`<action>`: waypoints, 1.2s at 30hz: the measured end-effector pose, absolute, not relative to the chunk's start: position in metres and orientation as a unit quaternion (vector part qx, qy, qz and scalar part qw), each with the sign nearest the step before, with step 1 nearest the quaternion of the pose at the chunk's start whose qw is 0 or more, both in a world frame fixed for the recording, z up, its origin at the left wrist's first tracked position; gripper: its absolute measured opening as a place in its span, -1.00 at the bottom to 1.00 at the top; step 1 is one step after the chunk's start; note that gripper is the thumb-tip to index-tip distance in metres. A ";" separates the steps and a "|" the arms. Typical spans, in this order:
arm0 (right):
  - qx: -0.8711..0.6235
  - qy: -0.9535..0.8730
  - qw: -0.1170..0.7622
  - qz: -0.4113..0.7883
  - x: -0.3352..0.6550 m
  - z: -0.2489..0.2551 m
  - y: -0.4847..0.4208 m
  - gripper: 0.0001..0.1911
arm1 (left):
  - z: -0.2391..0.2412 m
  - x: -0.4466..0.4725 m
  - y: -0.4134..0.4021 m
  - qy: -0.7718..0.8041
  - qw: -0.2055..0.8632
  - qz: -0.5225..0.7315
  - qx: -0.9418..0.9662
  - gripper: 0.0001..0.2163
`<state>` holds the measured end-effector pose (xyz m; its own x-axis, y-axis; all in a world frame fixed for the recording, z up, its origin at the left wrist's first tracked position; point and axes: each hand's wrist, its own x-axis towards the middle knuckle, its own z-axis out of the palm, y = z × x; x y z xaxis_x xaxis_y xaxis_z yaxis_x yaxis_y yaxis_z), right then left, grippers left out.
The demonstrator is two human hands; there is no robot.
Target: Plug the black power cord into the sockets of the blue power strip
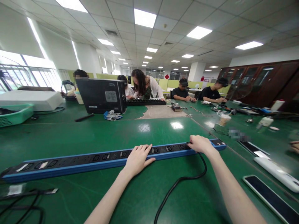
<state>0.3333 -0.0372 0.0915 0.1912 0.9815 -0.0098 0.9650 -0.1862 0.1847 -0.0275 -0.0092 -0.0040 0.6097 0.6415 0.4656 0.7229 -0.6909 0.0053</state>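
A long blue and black power strip [88,160] lies across the green table in front of me. My left hand [137,159] grips it near the middle, fingers over the top and thumb along the near edge. Close to the strip's right end, my right hand [200,144] is closed around the plug of a black cable [178,179]. Most of that plug is hidden by my fingers, and it sits against a socket; how deep it goes I cannot tell. The cable curves down toward the table's near edge.
A black computer case [102,95] and work gloves [113,115] are across the table. A green basket [16,114] stands left, with dark cables [35,202] nearer. On the right lie a phone [271,196] and a white device [277,172]. Several people work farther back.
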 end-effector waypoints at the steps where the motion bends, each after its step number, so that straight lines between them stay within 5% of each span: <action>1: 0.769 0.632 0.074 0.051 0.334 0.092 -0.037 -0.66 | -0.003 -0.028 -0.010 -0.383 0.091 -0.221 -0.892 -0.38; 36: 0.756 0.652 0.051 0.011 0.348 0.079 -0.039 -0.54 | 0.000 -0.023 -0.011 -0.391 0.114 -0.224 -0.886 -0.39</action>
<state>0.3481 -0.0393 0.0791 0.1493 0.9875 -0.0498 0.9854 -0.1444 0.0905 -0.0235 -0.0114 -0.0001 0.5943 0.6404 0.4865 0.7428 -0.6690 -0.0269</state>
